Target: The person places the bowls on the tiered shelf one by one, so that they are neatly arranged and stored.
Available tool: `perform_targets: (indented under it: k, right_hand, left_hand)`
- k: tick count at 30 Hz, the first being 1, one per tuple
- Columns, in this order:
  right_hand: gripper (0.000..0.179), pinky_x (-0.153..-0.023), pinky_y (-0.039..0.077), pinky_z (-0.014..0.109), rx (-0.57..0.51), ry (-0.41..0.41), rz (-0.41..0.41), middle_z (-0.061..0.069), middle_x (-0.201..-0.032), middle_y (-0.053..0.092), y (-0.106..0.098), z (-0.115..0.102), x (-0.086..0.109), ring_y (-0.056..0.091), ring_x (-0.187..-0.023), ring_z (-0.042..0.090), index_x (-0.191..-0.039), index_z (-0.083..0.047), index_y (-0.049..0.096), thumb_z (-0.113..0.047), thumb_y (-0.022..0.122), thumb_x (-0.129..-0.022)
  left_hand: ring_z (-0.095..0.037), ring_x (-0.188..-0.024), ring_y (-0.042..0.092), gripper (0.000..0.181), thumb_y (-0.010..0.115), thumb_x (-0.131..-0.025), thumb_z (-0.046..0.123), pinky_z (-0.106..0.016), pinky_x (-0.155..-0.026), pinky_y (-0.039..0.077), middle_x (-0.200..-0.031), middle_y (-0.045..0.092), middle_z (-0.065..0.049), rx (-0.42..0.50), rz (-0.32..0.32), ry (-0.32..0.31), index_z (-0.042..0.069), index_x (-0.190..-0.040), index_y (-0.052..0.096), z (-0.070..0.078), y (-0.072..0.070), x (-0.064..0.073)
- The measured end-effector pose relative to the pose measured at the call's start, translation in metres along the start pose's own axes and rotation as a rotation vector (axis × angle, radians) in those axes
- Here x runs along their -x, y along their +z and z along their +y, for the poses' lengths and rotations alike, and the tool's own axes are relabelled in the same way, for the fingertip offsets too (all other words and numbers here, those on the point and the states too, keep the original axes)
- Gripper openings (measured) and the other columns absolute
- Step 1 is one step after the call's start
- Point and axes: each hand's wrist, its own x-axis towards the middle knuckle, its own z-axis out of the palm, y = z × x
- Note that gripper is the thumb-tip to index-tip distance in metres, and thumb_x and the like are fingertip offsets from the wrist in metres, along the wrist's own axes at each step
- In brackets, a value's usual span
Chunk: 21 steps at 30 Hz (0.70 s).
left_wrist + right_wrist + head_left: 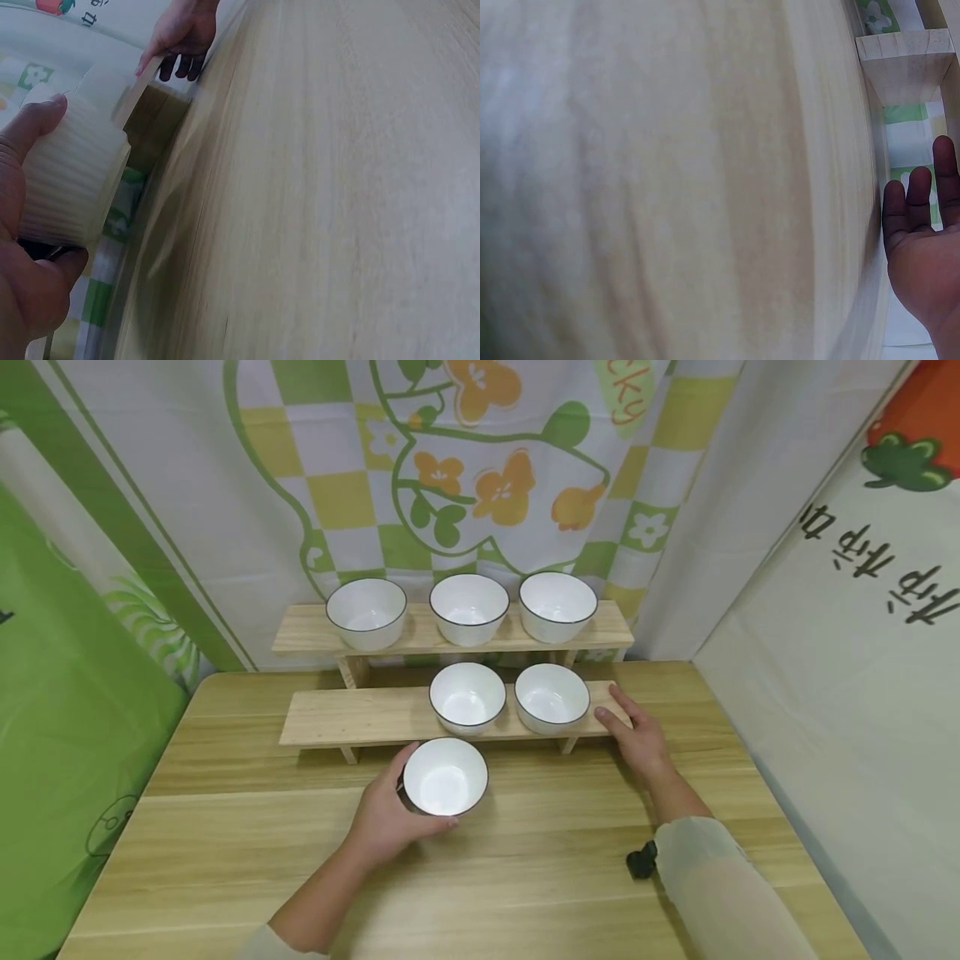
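A white bowl with a dark rim (446, 777) is gripped by my left hand (386, 814), thumb and fingers around its side. It is held in front of the lower wooden shelf (360, 717), and its ribbed outer wall (71, 172) shows in the left wrist view. On that shelf stand two matching bowls, one in the middle (468, 697) and one to its right (552, 697). My right hand (640, 739) touches the shelf's right end with thumb and index finger. Its other fingers (919, 199) extend fairly straight below the board in the right wrist view.
A higher wooden shelf (420, 639) behind bears three more white bowls: left (367, 614), middle (469, 610) and right (558, 607). Both shelves stand on a wood-grain table (525, 877). Patterned curtains (337, 502) hang behind and at the sides. A small black object (642, 861) is by the right sleeve.
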Motion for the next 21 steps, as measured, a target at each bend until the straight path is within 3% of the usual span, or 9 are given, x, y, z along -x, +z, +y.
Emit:
perform_targets:
  k: [5,14,21]
  right_hand:
    - [0.080,-0.127,0.014,0.050,-0.010,0.004,-0.001,-0.003,-0.168,0.028,0.000,0.001,0.000,0.014,-0.158,0.030,-0.161,-0.027,0.038,-0.059,0.069,-0.095]
    - [0.079,-0.127,0.015,0.050,-0.008,0.018,0.000,-0.002,-0.169,0.027,-0.001,0.000,0.000,0.014,-0.158,0.030,-0.161,-0.030,0.038,-0.060,0.069,-0.095]
    - [0.079,-0.127,0.015,0.048,-0.033,0.010,0.003,-0.004,-0.168,0.029,0.000,-0.001,0.000,0.015,-0.158,0.027,-0.161,-0.029,0.040,-0.058,0.071,-0.094]
  left_hand:
    - [-0.025,-0.129,0.058,0.117,0.106,-0.054,0.028,-0.049,-0.110,0.044,-0.145,0.057,-0.004,0.025,0.013,-0.009,0.020,-0.154,0.045,-0.001,-0.016,0.002]
    - [-0.033,-0.131,0.057,0.121,0.104,-0.059,0.032,-0.049,-0.108,0.046,-0.151,0.050,-0.013,-0.026,0.055,-0.069,0.016,-0.159,0.038,0.004,-0.045,0.002]
    - [-0.032,-0.131,0.056,0.120,0.104,-0.061,0.030,-0.048,-0.107,0.047,-0.151,0.050,-0.012,-0.021,0.091,-0.094,0.016,-0.159,0.037,0.008,-0.063,-0.003]
